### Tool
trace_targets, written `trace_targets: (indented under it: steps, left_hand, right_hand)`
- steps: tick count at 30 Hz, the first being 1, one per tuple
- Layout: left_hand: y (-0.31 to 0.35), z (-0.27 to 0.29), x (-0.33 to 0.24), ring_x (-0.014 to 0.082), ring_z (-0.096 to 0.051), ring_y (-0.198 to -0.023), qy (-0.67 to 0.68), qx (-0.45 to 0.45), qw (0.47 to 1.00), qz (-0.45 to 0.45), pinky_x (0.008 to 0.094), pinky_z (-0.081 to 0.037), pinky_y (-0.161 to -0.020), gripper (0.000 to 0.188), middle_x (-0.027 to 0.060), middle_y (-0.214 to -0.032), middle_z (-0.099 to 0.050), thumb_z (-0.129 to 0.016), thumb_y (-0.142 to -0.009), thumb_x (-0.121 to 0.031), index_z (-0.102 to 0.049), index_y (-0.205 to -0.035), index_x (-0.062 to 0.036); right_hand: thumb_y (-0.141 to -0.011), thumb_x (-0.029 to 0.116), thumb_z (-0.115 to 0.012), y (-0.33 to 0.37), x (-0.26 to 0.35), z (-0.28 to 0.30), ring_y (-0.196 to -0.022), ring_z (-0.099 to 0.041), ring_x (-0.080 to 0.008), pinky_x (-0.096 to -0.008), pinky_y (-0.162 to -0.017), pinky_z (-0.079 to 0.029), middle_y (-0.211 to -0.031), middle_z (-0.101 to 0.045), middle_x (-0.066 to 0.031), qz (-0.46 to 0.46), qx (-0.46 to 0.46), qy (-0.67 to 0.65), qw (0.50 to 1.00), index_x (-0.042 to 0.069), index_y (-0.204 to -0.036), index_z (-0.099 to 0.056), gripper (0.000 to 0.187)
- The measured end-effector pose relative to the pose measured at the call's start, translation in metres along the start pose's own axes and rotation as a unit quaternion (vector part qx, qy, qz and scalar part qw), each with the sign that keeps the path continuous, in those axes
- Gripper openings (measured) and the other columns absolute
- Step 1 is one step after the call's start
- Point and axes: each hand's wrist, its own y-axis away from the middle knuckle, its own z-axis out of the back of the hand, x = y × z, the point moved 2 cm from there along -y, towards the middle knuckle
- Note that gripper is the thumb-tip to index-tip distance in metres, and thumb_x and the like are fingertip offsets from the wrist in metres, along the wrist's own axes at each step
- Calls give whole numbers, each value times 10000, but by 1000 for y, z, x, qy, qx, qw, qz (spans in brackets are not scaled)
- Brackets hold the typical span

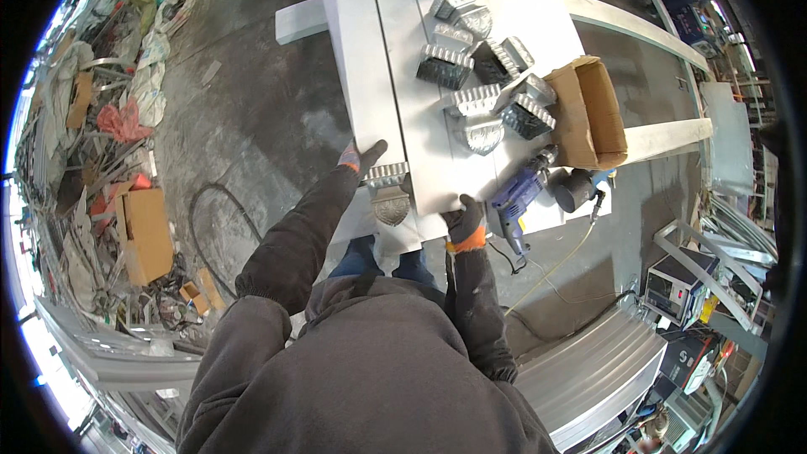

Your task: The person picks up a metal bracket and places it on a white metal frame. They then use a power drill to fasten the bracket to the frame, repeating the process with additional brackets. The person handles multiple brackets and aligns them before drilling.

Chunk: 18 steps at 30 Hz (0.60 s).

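My left hand (pixel 361 156), in a dark glove, grips the left edge of a long silver metal panel (pixel 360 59), with a digit lying on top and the others hidden. My right hand (pixel 465 223), in a dark glove with an orange cuff, is closed on the near end of the adjoining metal panel (pixel 433 172). Between my hands, an ornate silver metal fitting (pixel 391 204) with a ribbed top sits at the panels' near end. Several similar metal fittings (pixel 445 67) lie farther up the panels. A blue power drill (pixel 517 199) rests right of my right hand.
An open cardboard box (pixel 588 113) stands at the panels' right side. Near it lies a tool with a dark cup (pixel 576 191) and a yellow hose (pixel 551 271). Pale beams (pixel 635 29) run underneath. Scrap and a cardboard carton (pixel 145 235) line the left; stacked metal profiles (pixel 597 374) lie lower right.
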Motion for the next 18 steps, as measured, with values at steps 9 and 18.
trace_targets:
  steps: [9,18]
  left_hand:
    - [-11,-1,4,280,-692,-1157,44,16,999,-2,425,-551,-969,676,146,-1250,-736,-868,-851,-403,-633,-1357,-22]
    - [-28,-1,39,255,-680,-1173,-102,10,994,31,399,-551,-980,682,169,-1288,-716,-876,-851,-374,-600,-1350,0]
  right_hand:
    - [-974,325,-744,26,-22,-34,-922,-688,-254,-421,-709,-610,-1120,-645,-144,54,-68,269,959,34,-1339,-461,547]
    - [-729,375,-932,70,-91,-83,-1126,-670,-349,-425,-953,-543,-1252,-684,-250,98,42,618,779,-57,-1517,-332,1081]
